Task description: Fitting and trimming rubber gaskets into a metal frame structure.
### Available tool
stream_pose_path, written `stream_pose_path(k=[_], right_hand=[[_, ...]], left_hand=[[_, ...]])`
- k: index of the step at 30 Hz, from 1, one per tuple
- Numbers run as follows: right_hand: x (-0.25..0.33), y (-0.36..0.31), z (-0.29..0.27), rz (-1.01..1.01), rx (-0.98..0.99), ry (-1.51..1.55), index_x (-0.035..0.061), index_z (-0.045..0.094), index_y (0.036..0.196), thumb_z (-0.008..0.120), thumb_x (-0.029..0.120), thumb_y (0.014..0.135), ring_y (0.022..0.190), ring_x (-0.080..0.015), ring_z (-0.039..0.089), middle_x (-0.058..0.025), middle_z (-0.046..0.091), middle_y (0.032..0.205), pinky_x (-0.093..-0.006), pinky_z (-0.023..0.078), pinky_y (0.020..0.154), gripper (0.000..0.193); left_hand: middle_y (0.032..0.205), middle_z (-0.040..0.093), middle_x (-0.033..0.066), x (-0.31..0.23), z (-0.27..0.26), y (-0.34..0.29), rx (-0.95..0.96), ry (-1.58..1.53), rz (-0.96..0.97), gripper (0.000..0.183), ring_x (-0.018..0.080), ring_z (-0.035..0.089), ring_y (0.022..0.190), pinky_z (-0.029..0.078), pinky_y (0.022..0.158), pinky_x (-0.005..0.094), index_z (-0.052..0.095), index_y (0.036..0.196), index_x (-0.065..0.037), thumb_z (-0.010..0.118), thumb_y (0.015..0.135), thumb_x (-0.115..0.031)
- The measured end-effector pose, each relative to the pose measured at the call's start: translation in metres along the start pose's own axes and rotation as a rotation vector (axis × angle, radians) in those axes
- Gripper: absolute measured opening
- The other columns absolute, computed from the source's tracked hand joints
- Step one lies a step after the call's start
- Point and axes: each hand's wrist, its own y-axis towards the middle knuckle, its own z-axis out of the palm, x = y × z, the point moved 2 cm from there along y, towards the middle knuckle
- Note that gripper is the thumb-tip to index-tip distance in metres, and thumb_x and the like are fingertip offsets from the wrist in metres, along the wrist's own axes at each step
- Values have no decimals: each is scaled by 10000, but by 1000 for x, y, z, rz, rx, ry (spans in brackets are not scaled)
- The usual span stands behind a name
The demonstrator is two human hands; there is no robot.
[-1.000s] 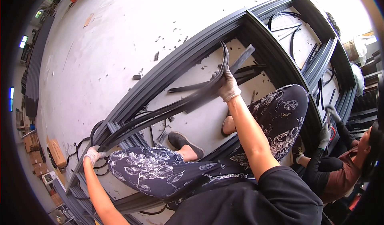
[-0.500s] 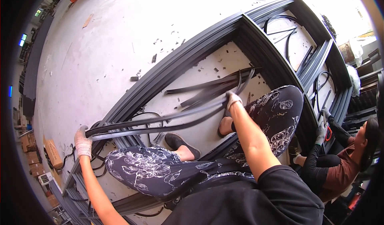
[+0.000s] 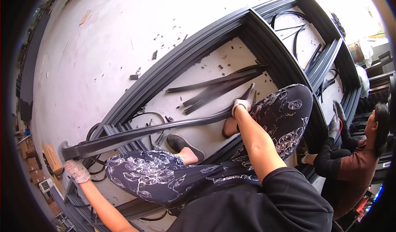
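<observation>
- Two gloved hands hold our work: a long dark strip bundle spans from one to the other, above the frame's left edge and across its large opening.
- We have the right hand's fingers clamped round the strip bundle, with a short tail poking out past the fist towards the frame's far right corner.
- At the other end, our left hand sits by the left edge of the frame, fingers bent about the strips' ends (we cannot tell whether they squeeze or merely press).
- Since the span looks bendy, we likely do best to keep light, even tension, so it neither sags nor twists.
- We would square the ends against the left palm, then firm up that grip, because loose layers could slide apart.
- Lifting clear of the frame's left edge seems wise; dragging might scuff the strips.
- Our shoe stands just below the span, and loose strips lie inside the opening, so we should watch for snags.
- Near the frame's right edge is a co-worker's gloved hand; we should swing the tail gently.
</observation>
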Motion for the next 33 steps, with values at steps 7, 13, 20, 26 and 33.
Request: stream_pose_path(k=[7,13,20,26,33], right_hand=[[-8,-82,-139,-405,56,384,19,648,992,581,477,765,969,-263,621,-225,626,996,-390,467,874,517],[51,-215,-80,456,1652,1345,2,267,1349,698,628,630,1238,-355,379,-254,395,1306,-469,309,1053,1045],[124,-147,-94,265,1669,2078,49,529,910,703,378,771,713,-206,576,-89,562,804,-310,539,611,397],[131,-81,-290,240,1293,2410,91,555,847,482,254,931,677,-180,571,-41,578,751,-300,516,673,197],[143,69,-456,-209,732,2432,92,525,942,439,306,944,745,-184,560,-64,584,850,-325,489,725,230]], left_hand=[[742,500,10,-47,54,14,303,-176,175,255,94,480,653,427,614,220,554,1074,20,517,917,-178],[763,470,11,-115,84,-14,337,-385,155,289,116,477,746,437,814,323,534,1101,16,523,898,-189],[1109,556,50,-94,0,13,227,-426,0,308,143,526,1038,426,916,273,530,1182,-10,528,912,-159],[1076,570,102,-74,-19,34,255,293,207,427,168,541,993,437,848,249,518,1176,35,533,749,35],[1006,595,78,12,-64,100,461,239,178,514,168,567,905,427,840,253,533,1152,20,738,725,-183]])
